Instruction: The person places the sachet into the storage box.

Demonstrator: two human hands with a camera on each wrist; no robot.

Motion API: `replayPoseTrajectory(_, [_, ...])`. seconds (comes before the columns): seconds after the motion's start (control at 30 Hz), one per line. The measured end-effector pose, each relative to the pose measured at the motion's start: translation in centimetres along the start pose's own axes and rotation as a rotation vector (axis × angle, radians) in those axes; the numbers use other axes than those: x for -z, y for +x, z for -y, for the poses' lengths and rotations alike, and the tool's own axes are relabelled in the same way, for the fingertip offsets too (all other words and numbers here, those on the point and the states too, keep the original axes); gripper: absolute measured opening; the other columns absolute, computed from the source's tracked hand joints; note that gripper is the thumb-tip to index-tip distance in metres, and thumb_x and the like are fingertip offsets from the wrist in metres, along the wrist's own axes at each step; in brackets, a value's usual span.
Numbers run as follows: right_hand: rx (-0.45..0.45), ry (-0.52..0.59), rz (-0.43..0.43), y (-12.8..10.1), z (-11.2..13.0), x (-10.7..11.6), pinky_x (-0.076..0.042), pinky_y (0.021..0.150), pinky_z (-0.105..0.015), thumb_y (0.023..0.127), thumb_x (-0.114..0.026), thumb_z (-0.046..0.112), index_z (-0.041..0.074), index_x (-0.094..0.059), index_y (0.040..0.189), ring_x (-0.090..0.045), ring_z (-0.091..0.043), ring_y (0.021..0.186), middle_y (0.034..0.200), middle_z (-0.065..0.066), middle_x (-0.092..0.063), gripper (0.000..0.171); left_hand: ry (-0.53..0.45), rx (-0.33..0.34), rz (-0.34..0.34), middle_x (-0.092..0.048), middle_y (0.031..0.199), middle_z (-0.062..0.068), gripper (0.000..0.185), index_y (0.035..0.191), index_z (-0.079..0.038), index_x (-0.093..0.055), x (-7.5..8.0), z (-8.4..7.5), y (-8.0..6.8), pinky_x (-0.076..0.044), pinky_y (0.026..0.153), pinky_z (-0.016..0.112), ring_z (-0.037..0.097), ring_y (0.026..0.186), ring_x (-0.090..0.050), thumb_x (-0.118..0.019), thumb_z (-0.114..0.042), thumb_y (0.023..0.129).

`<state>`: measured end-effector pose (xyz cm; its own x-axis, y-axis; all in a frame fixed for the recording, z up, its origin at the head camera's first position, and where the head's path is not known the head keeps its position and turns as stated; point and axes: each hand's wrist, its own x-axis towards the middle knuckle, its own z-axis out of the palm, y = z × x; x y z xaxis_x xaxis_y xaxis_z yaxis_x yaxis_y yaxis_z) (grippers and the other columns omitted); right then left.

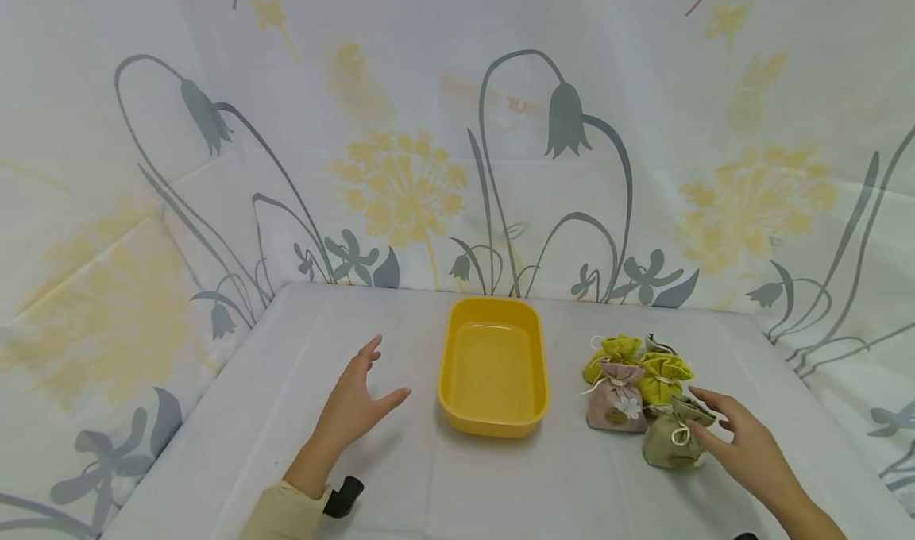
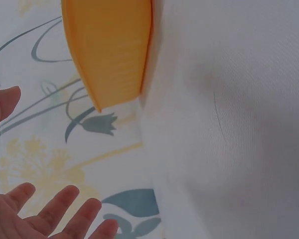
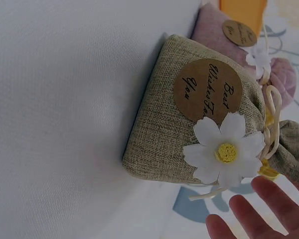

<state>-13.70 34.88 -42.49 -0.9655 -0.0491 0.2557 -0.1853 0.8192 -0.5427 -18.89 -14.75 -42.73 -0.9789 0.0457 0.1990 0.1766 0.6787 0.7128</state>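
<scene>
Hovering above the white table [image 1: 236, 445], the left hand [image 1: 355, 403] has its fingers spread and straight, holding nothing, just left of the yellow tray [image 1: 493, 365]. Right of the tray stands a cluster of small cloth pouches: two lime-green ones [image 1: 643, 364], a pink pouch [image 1: 616, 397] and, nearest, the olive pouch [image 1: 670, 437]. The right hand [image 1: 743, 445] reaches it with loosely spread fingers, fingertips at the pouch's tied neck, nothing pinched.
</scene>
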Motion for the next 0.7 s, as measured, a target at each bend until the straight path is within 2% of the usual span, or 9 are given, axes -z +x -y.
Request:
replayPoseTrajectory(0.2, [0.019, -0.006, -0.045, 0.0, 0.3, -0.4, -0.046, 0.078, -0.058, 0.088, -0.064, 0.015, -0.005, -0.053, 0.121, -0.05, -0.043, 0.103, 0.118, -0.028, -0.053, 0.04, -0.105, 0.02, 0.003, -0.045, 0.134, 0.015, 0.086, 0.145, -0.015, -0.028, -1.2, -0.5, 0.6, -0.043, 0.094, 0.052, 0.034, 0.119, -0.046, -0.077, -0.033, 0.076])
replayPoseTrajectory(0.4, [-0.065, 0.019, 0.006, 0.1, 0.3, -0.6, -0.051, 0.075, -0.049, 0.091, -0.061, 0.022, -0.004, -0.051, 0.124, -0.053, -0.046, 0.101, 0.117, -0.031, -0.053, 0.044, -0.213, 0.029, 0.022, -0.048, 0.13, 0.018, 0.083, 0.143, -0.01, -0.031, -2.5, -1.0, 1.3, -0.045, 0.094, 0.047, 0.035, 0.115, -0.05, -0.078, -0.025, 0.076])
replayPoseTrajectory(0.57, [-0.114, 0.041, 0.032, 0.3, 0.3, -0.6, -0.055, 0.069, -0.041, 0.092, -0.059, 0.025, -0.006, -0.051, 0.123, -0.056, -0.045, 0.098, 0.114, -0.032, -0.055, 0.044, -0.252, 0.043, 0.069, -0.048, 0.13, 0.017, 0.081, 0.142, -0.01, -0.033, -3.6, -1.3, 1.7, -0.046, 0.092, 0.046, 0.034, 0.114, -0.051, -0.078, -0.025, 0.076])
replayPoseTrajectory(0.63, [-0.109, 0.037, 0.02, 0.4, 0.2, -0.5, -0.055, 0.067, -0.037, 0.092, -0.058, 0.023, -0.006, -0.053, 0.12, -0.06, -0.038, 0.094, 0.111, -0.03, -0.057, 0.041, -0.268, 0.048, 0.097, -0.047, 0.13, 0.017, 0.08, 0.141, -0.01, -0.033, -4.0, -1.3, 1.8, -0.047, 0.091, 0.046, 0.035, 0.114, -0.05, -0.077, -0.026, 0.077])
replayPoseTrajectory(0.7, [-0.096, 0.023, -0.004, 0.4, 0.1, -0.5, -0.055, 0.064, -0.031, 0.092, -0.059, 0.022, -0.005, -0.056, 0.117, -0.061, -0.022, 0.089, 0.107, -0.026, -0.06, 0.037, -0.285, 0.066, 0.124, -0.048, 0.13, 0.016, 0.079, 0.141, -0.009, -0.035, -4.4, -1.4, 1.9, -0.047, 0.09, 0.046, 0.035, 0.114, -0.05, -0.077, -0.027, 0.077])
